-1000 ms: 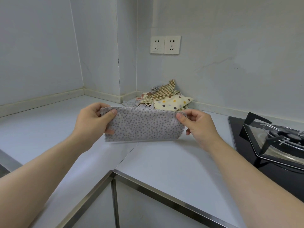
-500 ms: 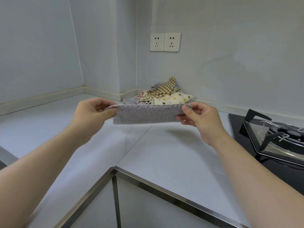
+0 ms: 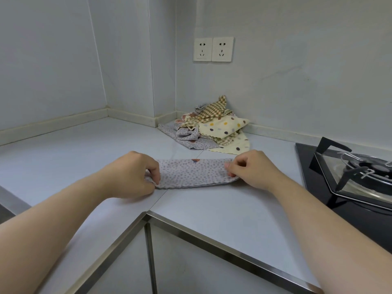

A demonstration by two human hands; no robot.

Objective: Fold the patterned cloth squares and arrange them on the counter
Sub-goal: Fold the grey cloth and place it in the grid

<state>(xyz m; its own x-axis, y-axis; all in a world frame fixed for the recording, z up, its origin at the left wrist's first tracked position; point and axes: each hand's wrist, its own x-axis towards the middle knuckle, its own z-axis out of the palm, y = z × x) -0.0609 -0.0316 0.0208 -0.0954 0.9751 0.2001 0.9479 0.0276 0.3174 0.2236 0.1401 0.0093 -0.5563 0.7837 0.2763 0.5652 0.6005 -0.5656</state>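
No legible text (anywhere visible)

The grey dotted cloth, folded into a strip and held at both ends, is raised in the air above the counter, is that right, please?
Not quite: the head view shows the grey dotted cloth lying on the counter, not raised above it. It is folded into a strip, with the left hand and right hand pinching its ends.

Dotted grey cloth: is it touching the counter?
Touching. The head view shows the dotted grey cloth lying on the counter, no gap under its near edge, left hand and right hand pinching its ends.
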